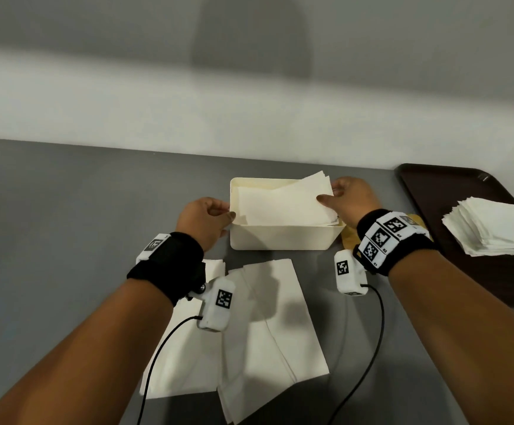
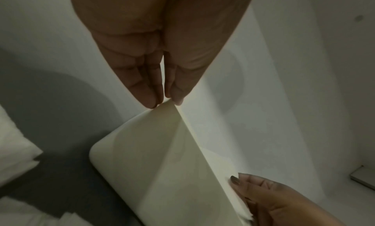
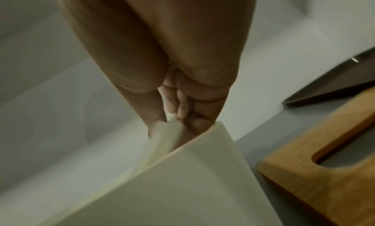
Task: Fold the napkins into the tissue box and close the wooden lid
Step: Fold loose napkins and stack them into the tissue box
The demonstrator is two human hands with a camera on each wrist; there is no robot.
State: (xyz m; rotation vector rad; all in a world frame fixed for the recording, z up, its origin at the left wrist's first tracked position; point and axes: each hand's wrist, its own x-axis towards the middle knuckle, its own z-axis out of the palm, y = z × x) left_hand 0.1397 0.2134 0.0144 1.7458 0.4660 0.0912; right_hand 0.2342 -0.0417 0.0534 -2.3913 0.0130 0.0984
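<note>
A cream tissue box (image 1: 280,240) stands open in the middle of the grey table. A folded white napkin (image 1: 283,204) lies slanted in its opening, right end raised above the rim. My left hand (image 1: 229,211) pinches the napkin's left end at the box's left wall; the left wrist view shows the fingertips (image 2: 150,101) closed on the paper. My right hand (image 1: 329,194) pinches the right end, seen up close as the napkin (image 3: 162,136) between thumb and fingers. The wooden lid (image 3: 314,173), slotted, lies flat on the table right of the box, mostly hidden by my right wrist in the head view.
Several unfolded napkins (image 1: 265,317) are spread on the table in front of the box, under my forearms. A dark brown tray (image 1: 452,185) at the right carries a stack of napkins (image 1: 495,228). A pale wall runs behind the table.
</note>
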